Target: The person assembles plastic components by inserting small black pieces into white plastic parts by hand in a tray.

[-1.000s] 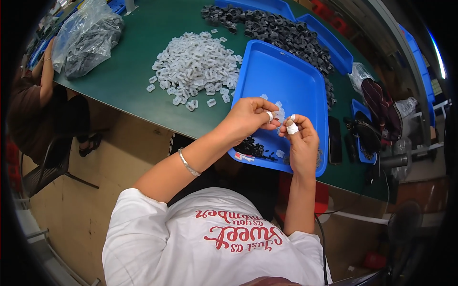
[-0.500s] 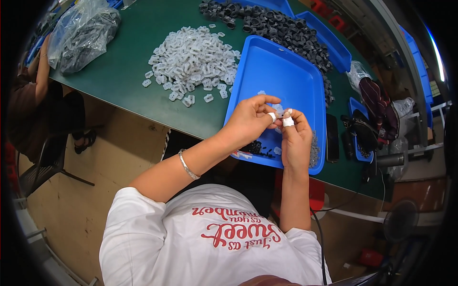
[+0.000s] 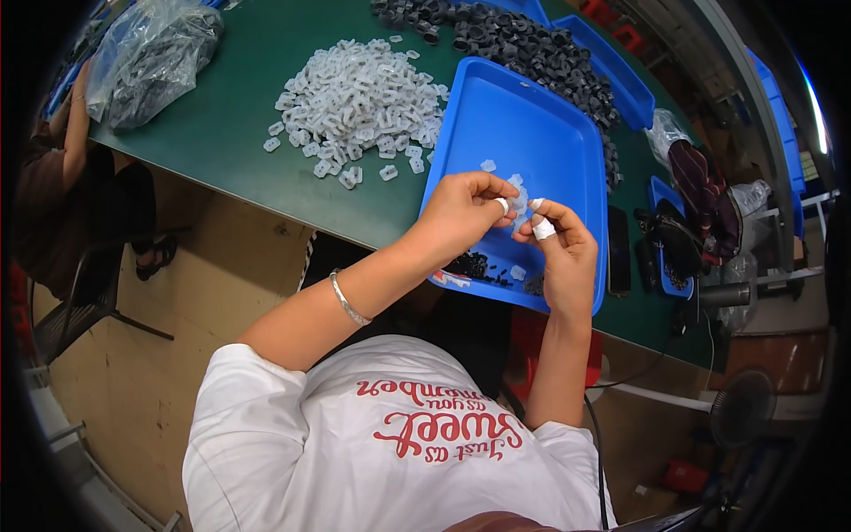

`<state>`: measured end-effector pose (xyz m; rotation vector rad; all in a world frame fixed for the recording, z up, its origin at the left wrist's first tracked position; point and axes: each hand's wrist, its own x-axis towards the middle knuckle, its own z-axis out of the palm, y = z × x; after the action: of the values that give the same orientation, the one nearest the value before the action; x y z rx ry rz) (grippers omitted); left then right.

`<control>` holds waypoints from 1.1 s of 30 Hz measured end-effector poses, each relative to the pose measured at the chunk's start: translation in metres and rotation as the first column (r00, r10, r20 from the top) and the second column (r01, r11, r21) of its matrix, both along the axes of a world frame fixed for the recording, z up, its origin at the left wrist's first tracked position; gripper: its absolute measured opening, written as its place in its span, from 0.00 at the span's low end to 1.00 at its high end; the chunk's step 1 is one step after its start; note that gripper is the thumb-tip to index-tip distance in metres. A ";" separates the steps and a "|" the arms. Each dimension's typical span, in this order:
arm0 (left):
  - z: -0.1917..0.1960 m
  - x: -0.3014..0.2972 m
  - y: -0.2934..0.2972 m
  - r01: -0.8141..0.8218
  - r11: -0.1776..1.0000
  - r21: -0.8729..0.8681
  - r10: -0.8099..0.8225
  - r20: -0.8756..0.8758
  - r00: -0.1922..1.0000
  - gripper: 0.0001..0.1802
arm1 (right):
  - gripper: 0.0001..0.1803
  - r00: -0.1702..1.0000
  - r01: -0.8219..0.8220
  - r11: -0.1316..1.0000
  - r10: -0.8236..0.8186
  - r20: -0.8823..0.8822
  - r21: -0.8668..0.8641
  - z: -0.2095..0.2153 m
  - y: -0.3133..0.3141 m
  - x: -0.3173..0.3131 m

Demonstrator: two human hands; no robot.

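Note:
Both my hands meet over the near part of a blue tray (image 3: 541,124). My left hand (image 3: 461,217), a metal bangle on its wrist, pinches a small translucent white plastic part (image 3: 519,197) between taped fingertips. My right hand (image 3: 563,253) also has a taped finger and grips the same cluster of small white parts from the right. A few loose white parts lie on the tray, and small black pieces (image 3: 474,266) sit along its near edge under my left hand.
A heap of white plastic parts (image 3: 359,97) lies on the green table (image 3: 230,124) left of the tray. Black ring parts (image 3: 523,44) are piled behind, by a second blue tray (image 3: 620,71). A plastic bag (image 3: 151,53) sits far left near another person (image 3: 62,168). Bags (image 3: 700,177) crowd the right.
My right hand has come in against my left hand, so the fingertips now touch around the white part. The view has shifted slightly toward the table.

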<state>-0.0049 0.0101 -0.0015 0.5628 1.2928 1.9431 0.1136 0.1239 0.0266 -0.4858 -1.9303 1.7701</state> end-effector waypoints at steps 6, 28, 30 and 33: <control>0.005 -0.001 -0.002 0.049 0.996 -0.070 -0.049 0.000 0.999 0.13 | 0.08 0.998 0.036 0.992 -0.043 0.053 0.123 -0.003 -0.009 -0.003; 0.000 0.002 -0.001 0.029 0.999 -0.037 -0.033 -0.122 0.992 0.14 | 0.08 0.984 0.099 0.941 -0.141 0.111 0.324 0.001 -0.006 -0.007; -0.003 0.003 0.001 0.017 1.000 -0.008 -0.018 -0.133 0.991 0.14 | 0.09 0.986 0.101 0.959 -0.132 0.105 0.264 0.002 -0.004 -0.007; -0.003 0.002 0.001 0.029 0.999 0.024 -0.027 -0.094 0.995 0.14 | 0.11 0.979 0.127 0.955 -0.164 0.122 0.270 0.003 -0.003 -0.008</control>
<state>-0.0028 0.0115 -0.0044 0.6878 1.3124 1.9327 0.1058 0.1214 0.0297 -0.6570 -2.1270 1.3966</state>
